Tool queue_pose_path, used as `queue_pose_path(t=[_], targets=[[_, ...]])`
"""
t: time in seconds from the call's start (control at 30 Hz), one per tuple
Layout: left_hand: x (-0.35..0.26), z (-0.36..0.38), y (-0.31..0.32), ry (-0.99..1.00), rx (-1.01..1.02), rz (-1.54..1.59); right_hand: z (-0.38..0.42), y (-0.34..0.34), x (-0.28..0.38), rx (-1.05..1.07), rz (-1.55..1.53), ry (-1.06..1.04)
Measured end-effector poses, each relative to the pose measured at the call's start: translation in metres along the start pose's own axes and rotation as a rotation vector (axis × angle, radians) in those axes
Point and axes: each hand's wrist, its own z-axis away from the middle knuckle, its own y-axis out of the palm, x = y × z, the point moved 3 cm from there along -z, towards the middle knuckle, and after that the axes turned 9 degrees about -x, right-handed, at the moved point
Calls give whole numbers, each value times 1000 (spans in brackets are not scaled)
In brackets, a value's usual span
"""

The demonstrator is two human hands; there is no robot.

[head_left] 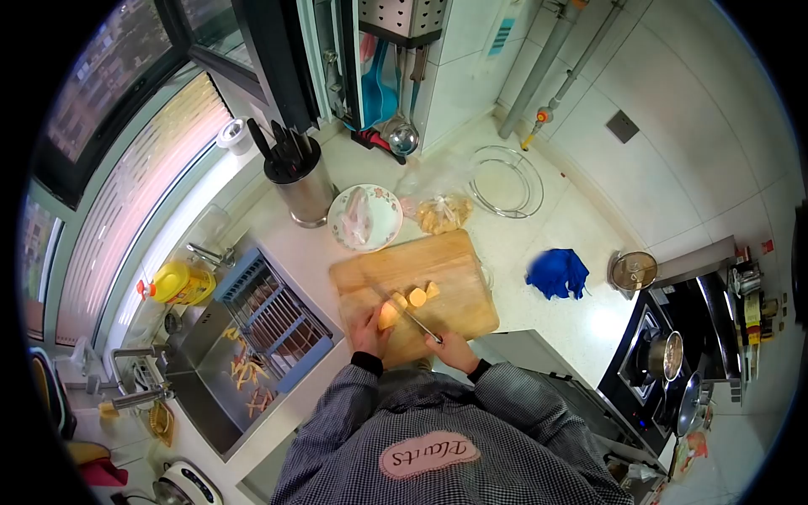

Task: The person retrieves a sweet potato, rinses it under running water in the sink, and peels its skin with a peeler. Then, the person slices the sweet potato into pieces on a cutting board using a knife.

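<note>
A wooden cutting board (459,269) lies on the counter in front of me. My left hand (369,334) rests at its lower left, fingers curled against a peeled orange root vegetable (388,316) and pinning it down. In my right hand (455,351) is the handle of a kitchen knife (412,317), whose blade runs up and left across the board, right beside the held vegetable. Just past the blade sit a few cut orange chunks (417,296).
Behind the board stand a flowered plate (383,220) with a plastic bag, a bag of tan food (444,215) and a knife block (299,181). Left is a sink (202,353) with peelings and a blue rack (290,345). A blue cloth (558,273) and a stove (640,362) are right.
</note>
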Motion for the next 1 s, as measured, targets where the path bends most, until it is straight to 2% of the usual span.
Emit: queue_pose_path(t=[0.07, 0.13, 0.17, 0.23, 0.3, 0.33, 0.37, 0.4, 0.43, 0.5, 0.53, 0.6, 0.67, 0.73, 0.8, 0.87, 1.0], targets=[[0, -5, -3, 42, 26, -26, -6, -7, -1, 36, -72, -5], [1, -8, -6, 81, 52, -53, -6, -9, -10, 288, -216, 450], [4, -9, -5, 94, 68, -6, -8, -15, -5, 288, -216, 450], [11, -15, -2, 111, 85, 42, -8, -22, 5, 368, -481, 557], [22, -20, 2, 17, 144, 259, -7, -21, -2, 391, -576, 594], [27, -18, 0, 18, 145, 258, -3, -16, -7, 391, -621, 640], [24, -20, -5, 143, 113, 183, -5, -16, -6, 391, -665, 678], [20, -25, -7, 268, 77, 109, -10, -18, -4, 388, -661, 668], [19, -21, -6, 263, 83, 107, -8, -17, -3, 323, -625, 616], [10, -21, -6, 114, 58, 75, -5, -14, 3, 260, -591, 563], [6, -19, -4, 113, 58, 74, -5, -16, 5, 205, -526, 521], [8, -15, 2, -174, 85, 194, -5, -15, 3, 152, -456, 479], [11, -13, 6, -162, 63, 193, -4, -16, 6, -12, -92, 106], [19, -9, 10, -151, 41, 191, -2, -14, 6, -46, -124, 119], [24, -12, 13, -55, 9, 98, -5, -13, 6, -80, -156, 124], [28, -12, 14, -91, 31, 148, -5, -11, 2, -57, -63, 107], [18, -17, 4, -148, 106, 281, -2, -9, 1, -95, -127, 117]])
